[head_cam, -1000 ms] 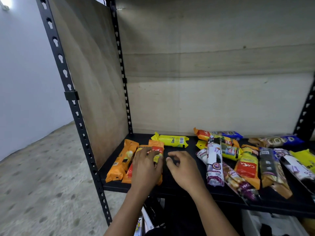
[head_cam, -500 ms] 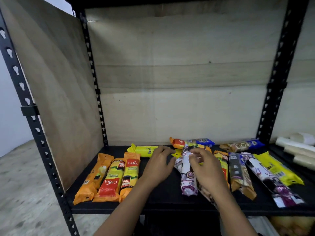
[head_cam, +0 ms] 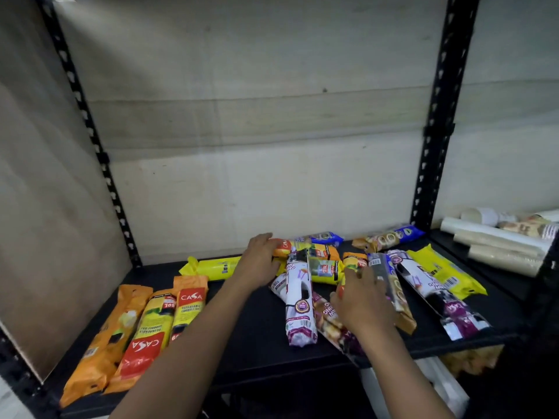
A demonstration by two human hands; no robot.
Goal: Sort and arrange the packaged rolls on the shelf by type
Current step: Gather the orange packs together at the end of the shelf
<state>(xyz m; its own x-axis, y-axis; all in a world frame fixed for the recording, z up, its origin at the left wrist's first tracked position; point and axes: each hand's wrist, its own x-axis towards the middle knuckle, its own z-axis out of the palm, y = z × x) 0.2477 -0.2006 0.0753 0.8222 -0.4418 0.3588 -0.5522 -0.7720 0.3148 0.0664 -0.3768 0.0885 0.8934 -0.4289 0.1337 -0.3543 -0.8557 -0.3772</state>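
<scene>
Three orange packaged rolls point(head_cam: 148, 331) lie side by side at the shelf's left end. A yellow roll point(head_cam: 211, 267) lies behind them. A mixed pile fills the middle and right, with a white-and-purple roll point(head_cam: 299, 300) lying on top. My left hand point(head_cam: 260, 261) curls over the end of an orange roll point(head_cam: 284, 247) at the back of the pile. My right hand point(head_cam: 360, 300) lies over another orange-red roll point(head_cam: 354, 261), thumb on its left side and fingers on top. That roll's lower half is hidden under the hand.
The black shelf board point(head_cam: 248, 334) has bare room between the orange row and the pile. Black uprights point(head_cam: 435, 131) stand at the back. Plain white rolls point(head_cam: 496, 240) lie in the bay to the right. A brown-grey roll point(head_cam: 393, 291) and yellow pack point(head_cam: 444, 270) lie right of my hand.
Both hands left the orange row at the left and moved right into the pile. My left hand reached back to an orange roll, and my right hand came down on another.
</scene>
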